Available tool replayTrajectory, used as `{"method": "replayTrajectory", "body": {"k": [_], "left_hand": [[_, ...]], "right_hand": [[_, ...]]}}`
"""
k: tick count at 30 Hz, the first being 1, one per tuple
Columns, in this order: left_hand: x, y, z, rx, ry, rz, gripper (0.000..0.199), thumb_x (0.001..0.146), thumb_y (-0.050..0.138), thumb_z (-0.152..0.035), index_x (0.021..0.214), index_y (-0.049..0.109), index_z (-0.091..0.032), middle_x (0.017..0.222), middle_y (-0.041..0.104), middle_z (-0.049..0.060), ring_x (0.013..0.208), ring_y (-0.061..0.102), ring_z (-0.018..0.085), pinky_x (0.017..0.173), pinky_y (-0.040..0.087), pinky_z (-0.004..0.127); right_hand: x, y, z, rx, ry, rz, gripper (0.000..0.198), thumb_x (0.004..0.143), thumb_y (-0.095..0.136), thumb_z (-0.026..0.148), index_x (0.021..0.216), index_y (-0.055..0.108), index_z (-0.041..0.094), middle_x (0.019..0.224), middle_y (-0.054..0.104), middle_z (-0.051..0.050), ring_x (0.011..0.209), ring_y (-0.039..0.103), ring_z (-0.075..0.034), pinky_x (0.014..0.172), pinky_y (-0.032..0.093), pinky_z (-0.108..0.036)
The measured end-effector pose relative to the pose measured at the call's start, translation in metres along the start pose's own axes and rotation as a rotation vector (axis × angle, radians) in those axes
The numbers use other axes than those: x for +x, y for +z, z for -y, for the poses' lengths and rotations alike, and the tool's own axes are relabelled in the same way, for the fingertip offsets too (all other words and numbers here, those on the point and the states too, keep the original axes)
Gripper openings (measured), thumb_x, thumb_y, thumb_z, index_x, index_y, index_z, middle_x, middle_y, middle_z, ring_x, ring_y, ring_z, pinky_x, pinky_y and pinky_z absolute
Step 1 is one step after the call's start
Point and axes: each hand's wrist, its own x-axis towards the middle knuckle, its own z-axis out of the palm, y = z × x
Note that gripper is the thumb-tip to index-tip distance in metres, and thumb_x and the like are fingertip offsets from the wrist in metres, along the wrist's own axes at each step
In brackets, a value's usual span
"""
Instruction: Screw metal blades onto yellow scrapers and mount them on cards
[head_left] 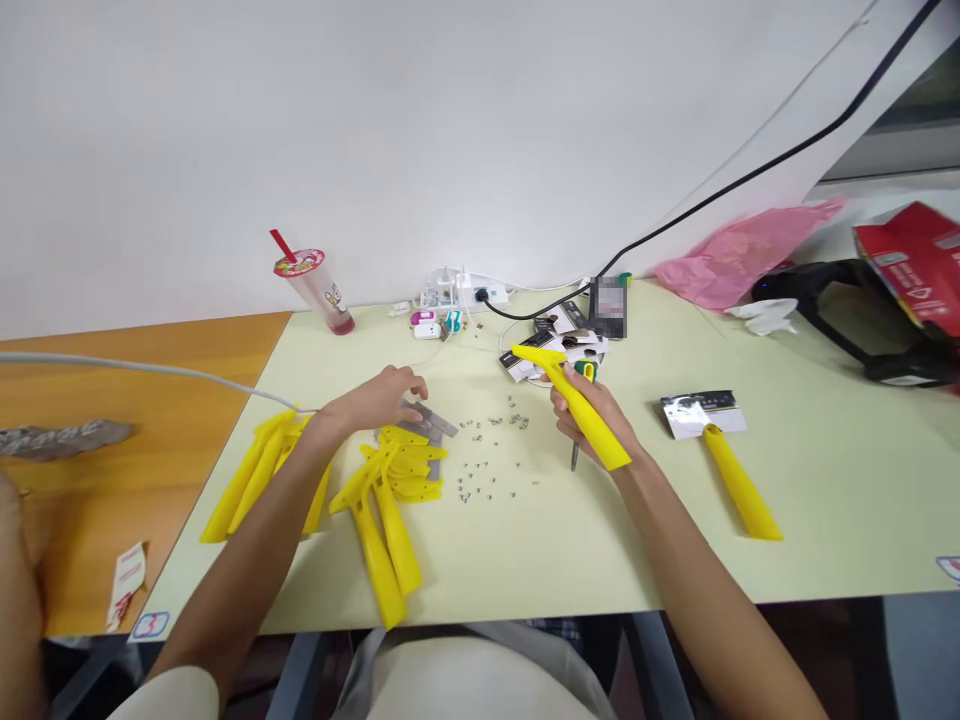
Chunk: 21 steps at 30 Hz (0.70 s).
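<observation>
My left hand [381, 400] hovers at the grey flat blades [431, 422], its fingers curled and apart; I cannot tell whether it touches one. Wrapped in my right hand [600, 408] is a yellow scraper handle [589, 415], its wide head pointing up and left. The same hand also keeps hold of a screwdriver [585, 371] with a green and yellow grip; its shaft shows below the fingers. Several more yellow handles [390, 540] lie in a pile below my left hand. Small screws [480, 478] are scattered between my hands.
On the right lies a yellow-handled scraper [739, 485] with a black and white head. Printed cards [536, 355], a power strip [450, 290] and a drink cup [319, 290] stand along the wall. A pink bag [739, 255] and a black frame-like object [832, 330] occupy the far right.
</observation>
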Motion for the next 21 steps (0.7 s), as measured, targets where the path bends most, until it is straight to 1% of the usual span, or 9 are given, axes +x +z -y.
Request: {"method": "replayTrajectory", "body": {"k": [4,8,11,13,14,16,18,20,21], "left_hand": [[0.012,-0.006,0.014,0.007,0.014,0.081,0.030,0.083,0.076,-0.046,0.104,0.075,-0.024,0.119,0.075,0.010,0.126,0.058,0.038,0.103,0.048,0.046],[0.015,0.000,0.013,-0.023,0.019,0.080,0.024,0.086,0.073,-0.045,0.098,0.074,-0.023,0.115,0.075,0.012,0.127,0.058,0.038,0.103,0.049,0.045],[-0.001,0.009,-0.007,0.005,-0.012,-0.072,0.029,0.092,0.070,-0.043,0.110,0.074,-0.021,0.122,0.073,0.015,0.128,0.059,0.038,0.112,0.048,0.051],[-0.028,0.014,-0.032,0.008,0.000,-0.168,0.031,0.098,0.066,-0.044,0.116,0.075,-0.021,0.124,0.072,0.016,0.128,0.060,0.038,0.117,0.046,0.056],[-0.047,0.014,-0.045,-0.059,0.039,-0.157,0.032,0.104,0.061,-0.046,0.121,0.075,-0.023,0.128,0.072,0.014,0.129,0.062,0.036,0.117,0.047,0.055],[-0.090,0.011,-0.067,-0.243,0.133,-0.010,0.031,0.108,0.060,-0.050,0.126,0.077,-0.031,0.130,0.075,0.010,0.125,0.069,0.032,0.112,0.053,0.049],[-0.133,0.002,-0.076,-0.426,0.277,0.245,0.027,0.108,0.064,-0.044,0.128,0.081,-0.036,0.133,0.079,0.009,0.126,0.072,0.030,0.113,0.054,0.045],[-0.162,-0.011,-0.066,-0.537,0.310,0.532,0.026,0.108,0.066,-0.040,0.127,0.085,-0.040,0.125,0.084,0.008,0.119,0.078,0.030,0.108,0.058,0.044],[-0.169,-0.016,-0.055,-0.564,0.282,0.580,0.024,0.108,0.066,-0.044,0.118,0.088,-0.040,0.110,0.087,0.008,0.103,0.081,0.029,0.098,0.061,0.043]], "right_hand": [[0.000,-0.002,-0.014,0.025,0.021,0.021,0.051,0.085,0.090,0.063,0.106,0.075,0.019,0.070,0.060,0.003,0.045,0.033,-0.005,0.037,0.027,-0.022],[0.001,0.001,-0.020,0.025,0.030,0.038,0.048,0.085,0.092,0.059,0.103,0.073,0.019,0.069,0.062,0.003,0.046,0.034,-0.005,0.038,0.027,-0.021],[0.003,0.002,-0.019,0.033,0.026,0.046,0.048,0.083,0.094,0.057,0.101,0.071,0.018,0.069,0.061,0.004,0.046,0.033,-0.005,0.038,0.027,-0.020],[0.003,0.003,-0.019,0.040,0.022,0.047,0.049,0.082,0.095,0.056,0.101,0.071,0.018,0.069,0.061,0.004,0.047,0.034,-0.004,0.038,0.027,-0.019],[0.003,0.003,-0.018,0.045,0.017,0.048,0.050,0.081,0.096,0.056,0.101,0.071,0.018,0.069,0.061,0.004,0.046,0.033,-0.004,0.038,0.027,-0.019],[0.003,0.002,-0.018,0.056,0.006,0.049,0.050,0.081,0.095,0.057,0.101,0.070,0.018,0.069,0.061,0.004,0.046,0.033,-0.004,0.038,0.026,-0.019],[0.004,0.001,-0.019,0.066,-0.004,0.052,0.050,0.082,0.095,0.056,0.100,0.070,0.018,0.068,0.061,0.004,0.045,0.034,-0.004,0.037,0.026,-0.019],[0.005,0.000,-0.021,0.076,-0.008,0.062,0.047,0.082,0.095,0.053,0.101,0.070,0.018,0.069,0.061,0.005,0.045,0.033,-0.004,0.037,0.025,-0.019],[0.005,0.000,-0.021,0.079,-0.008,0.070,0.046,0.082,0.095,0.051,0.101,0.070,0.018,0.069,0.060,0.005,0.045,0.033,-0.004,0.037,0.024,-0.019]]}}
